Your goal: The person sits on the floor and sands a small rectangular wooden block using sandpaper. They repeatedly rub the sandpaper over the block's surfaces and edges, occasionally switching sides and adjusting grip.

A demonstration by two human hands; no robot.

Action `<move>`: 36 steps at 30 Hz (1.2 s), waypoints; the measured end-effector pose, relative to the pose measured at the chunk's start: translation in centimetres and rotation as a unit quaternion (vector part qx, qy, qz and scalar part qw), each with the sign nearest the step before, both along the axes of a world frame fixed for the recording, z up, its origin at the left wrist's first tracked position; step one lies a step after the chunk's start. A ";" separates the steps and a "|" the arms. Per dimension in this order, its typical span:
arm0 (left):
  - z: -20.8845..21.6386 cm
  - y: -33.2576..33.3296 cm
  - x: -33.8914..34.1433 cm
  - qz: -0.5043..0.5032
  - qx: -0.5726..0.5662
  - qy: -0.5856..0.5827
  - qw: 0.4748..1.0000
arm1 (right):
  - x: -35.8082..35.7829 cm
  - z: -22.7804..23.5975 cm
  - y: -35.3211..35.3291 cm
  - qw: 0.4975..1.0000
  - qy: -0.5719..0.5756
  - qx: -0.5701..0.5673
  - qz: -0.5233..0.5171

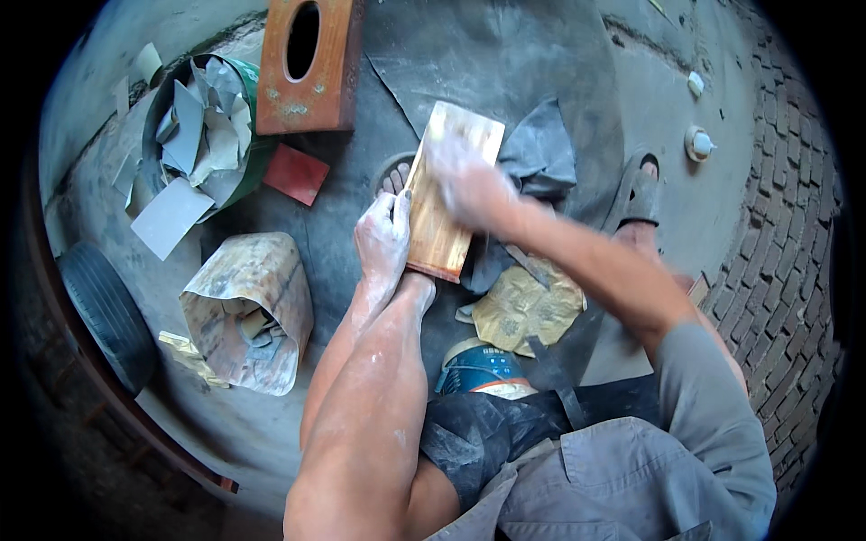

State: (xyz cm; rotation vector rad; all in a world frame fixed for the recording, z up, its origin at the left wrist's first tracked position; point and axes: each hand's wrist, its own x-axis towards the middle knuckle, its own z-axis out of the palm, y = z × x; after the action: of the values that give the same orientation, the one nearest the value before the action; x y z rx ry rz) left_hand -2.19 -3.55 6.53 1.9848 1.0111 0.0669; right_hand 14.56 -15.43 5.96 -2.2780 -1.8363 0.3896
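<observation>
A pale, light-brown wooden box (439, 230) with a reddish-brown lower edge lies tilted in front of me, above my knee. My left hand (383, 233), white with dust, grips its left edge with the thumb along the side. Over the upper part of its flat face lies my right hand (469, 185), dusty and smeared by motion. Its fingers are blurred, and I cannot make out whether anything is under them. A dark grey cloth (541, 149) lies just right of the wooden box.
An orange-brown box (311, 99) with an oval hole stands at the far left, near a red sheet (296, 174). A green bucket (242, 180) holds paper scraps. Nearer are an open-topped container (244, 270), a tire (106, 316), a blue-and-white tub (487, 368) and a yellowish crumpled sheet (528, 307).
</observation>
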 end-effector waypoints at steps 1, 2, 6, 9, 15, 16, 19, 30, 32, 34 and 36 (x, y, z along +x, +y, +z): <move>-0.5 0.1 -0.4 0.001 0.015 -0.007 1.000 | -2.2 2.4 -1.3 0.998 0.037 -0.003 0.048; -0.5 0.1 -0.6 -0.001 0.027 -0.013 1.000 | -3.9 4.2 -2.3 0.994 0.097 0.006 0.043; 0.9 1.0 -0.2 0.043 -0.119 -0.018 0.992 | -5.5 7.2 -5.2 0.929 0.319 0.111 -0.154; 1.0 1.4 -0.7 0.132 -0.299 -0.079 0.942 | -4.4 8.5 -6.8 0.820 0.367 0.128 -0.420; 3.8 -0.4 0.9 0.145 -0.534 -0.113 0.825 | -4.6 10.4 -8.9 0.597 0.570 0.011 -0.564; 4.4 -0.6 1.2 0.138 -0.552 -0.103 0.816 | -4.7 10.3 -9.0 0.566 0.590 0.030 -0.575; 5.3 0.1 0.9 0.052 -0.596 -0.020 0.801 | -3.1 9.2 -9.4 0.543 0.624 0.054 -0.560; 5.8 3.9 3.0 -0.373 0.187 -0.069 0.906 | 8.7 4.6 -2.7 0.601 0.660 -0.202 -0.403; 3.5 4.1 2.7 -0.386 0.200 -0.039 0.900 | 8.5 3.8 -0.6 0.633 0.651 -0.184 -0.377; 3.0 3.9 2.9 -0.367 0.166 -0.036 0.914 | 8.7 3.2 0.0 0.654 0.632 -0.168 -0.380; 2.1 3.2 3.1 -0.341 0.163 -0.029 0.925 | 9.6 3.5 -1.1 0.794 0.451 -0.222 -0.343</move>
State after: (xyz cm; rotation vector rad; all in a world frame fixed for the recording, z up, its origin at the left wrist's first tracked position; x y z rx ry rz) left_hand 0.88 -0.31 8.64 2.5229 0.2323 -0.0957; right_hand 24.15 -16.49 9.47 -2.1586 -0.4293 1.5302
